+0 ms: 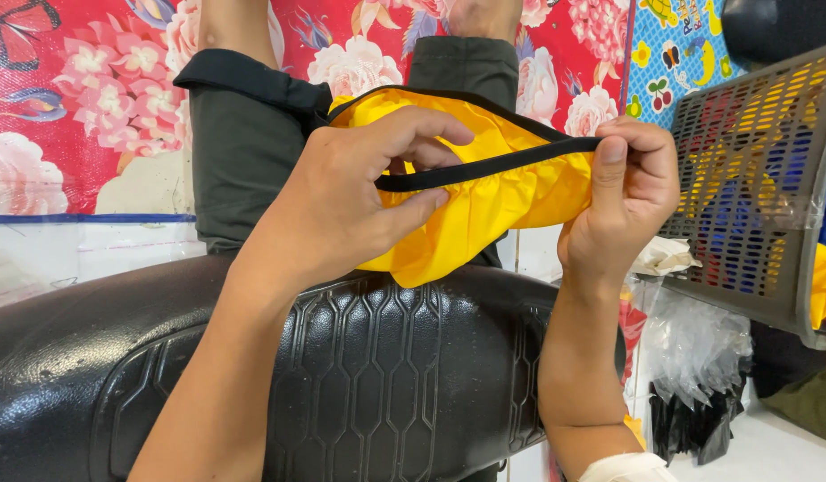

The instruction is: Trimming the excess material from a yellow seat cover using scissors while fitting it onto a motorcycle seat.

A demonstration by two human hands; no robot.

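Both hands pinch the black elastic hem [484, 168] of a yellow cover [484, 201], left hand [359, 192] mid-hem, right hand [627, 183] at its end, above a black seat [368, 357]. The cover looks thin, light, limp and slippery; the hem seems the surest hold.

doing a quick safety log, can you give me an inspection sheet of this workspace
surface: black padded seat with a hexagon-embossed panel, glossy, no tears visible.
job's things: yellow cover with a black elastic band, stretched open between both hands.
clutter: grey perforated basket at right, holding more yellow pieces; clear and black plastic bags under it.
grippers: left hand pinches the band near its middle; right hand pinches its right end; the right wrist carries a white wrap.
cables: nothing seen.
surroundings: red floral sheet behind; a person's legs in dark shorts beyond the seat.
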